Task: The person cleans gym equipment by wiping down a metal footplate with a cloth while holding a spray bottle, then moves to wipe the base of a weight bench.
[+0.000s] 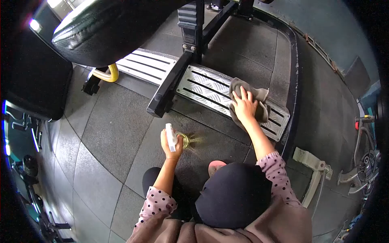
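Note:
My left hand (172, 145) is closed round the neck of a spray bottle (184, 141) with a white trigger head and yellowish see-through body, held above the floor tiles. Over on the right, my right hand (245, 107) presses a grey-brown cloth (261, 96) down onto a metal footplate (206, 90). The fingers lie spread on top of the cloth, which is bunched around them and hangs over the plate's near edge. Raised tread marks and long dark slots cover the footplate.
A black frame beam (172, 83) divides this footplate from a second metal plate (146, 65). A black padded cushion (101, 32) overhangs the upper left, near a yellow curved handle (109, 75). A curved black frame tube (295, 73) bounds the right side. Rubber tiles (115, 121) cover the floor.

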`<state>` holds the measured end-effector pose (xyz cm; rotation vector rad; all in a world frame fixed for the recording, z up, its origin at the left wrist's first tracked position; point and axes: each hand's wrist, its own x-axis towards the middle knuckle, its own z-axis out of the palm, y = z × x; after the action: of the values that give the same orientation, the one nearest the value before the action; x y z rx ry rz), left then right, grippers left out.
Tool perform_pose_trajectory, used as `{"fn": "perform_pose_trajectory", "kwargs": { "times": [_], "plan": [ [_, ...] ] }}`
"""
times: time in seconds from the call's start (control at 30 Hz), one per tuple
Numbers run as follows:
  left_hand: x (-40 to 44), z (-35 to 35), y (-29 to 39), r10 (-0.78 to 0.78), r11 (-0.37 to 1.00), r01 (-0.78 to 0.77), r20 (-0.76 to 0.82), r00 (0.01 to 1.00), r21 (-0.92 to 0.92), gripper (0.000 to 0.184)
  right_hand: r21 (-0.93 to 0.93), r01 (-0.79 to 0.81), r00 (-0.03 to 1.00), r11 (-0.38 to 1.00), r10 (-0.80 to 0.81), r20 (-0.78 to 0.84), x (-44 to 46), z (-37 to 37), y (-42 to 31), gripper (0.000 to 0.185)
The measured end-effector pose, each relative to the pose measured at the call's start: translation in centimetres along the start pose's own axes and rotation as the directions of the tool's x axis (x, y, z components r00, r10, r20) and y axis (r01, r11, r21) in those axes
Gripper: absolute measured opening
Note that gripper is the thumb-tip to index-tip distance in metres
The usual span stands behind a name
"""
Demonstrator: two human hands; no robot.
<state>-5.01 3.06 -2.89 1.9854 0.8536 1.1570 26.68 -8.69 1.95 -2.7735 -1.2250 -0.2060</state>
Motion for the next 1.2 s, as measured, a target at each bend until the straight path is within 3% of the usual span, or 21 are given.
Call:
{"fn": "perform_pose_trajectory", "kwargs": {
  "times": [0.17, 0.37, 0.63, 0.93, 1.2],
  "plan": [
    [0.2, 0.0, 0.8, 0.032, 0.997, -0.032, -0.005, 0.999, 0.077, 0.035, 0.010, -0.022, 1.000, 1.000, 0.021, 0.012, -2.7, 0.0, 1.0, 0.045],
    [-0.4, 0.2, -0.4, -0.034, 0.999, 0.034, 0.005, 0.999, 0.018, 0.039, 0.019, -0.040, 0.998, 0.999, 0.039, 0.040, 0.8, -0.5, -0.8, 0.046],
    [0.1, 0.0, 0.5, -0.027, 0.999, 0.027, 0.004, 1.000, 0.037, 0.036, 0.041, -0.033, 0.997, 0.999, 0.030, 0.064, -3.2, -0.7, 1.1, 0.048],
    [0.1, -0.1, 0.6, -0.030, 0.997, 0.028, 0.016, 0.999, 0.071, 0.035, 0.012, -0.003, 0.999, 1.000, 0.002, 0.047, 1.0, -0.8, -0.6, 0.042],
    [0.6, 0.0, 1.2, 0.090, 0.983, -0.087, -0.010, 0.996, 0.164, 0.035, -0.008, 0.034, 0.996, 0.999, -0.034, 0.081, -1.4, -0.8, 1.3, 0.045]
  ]
}}
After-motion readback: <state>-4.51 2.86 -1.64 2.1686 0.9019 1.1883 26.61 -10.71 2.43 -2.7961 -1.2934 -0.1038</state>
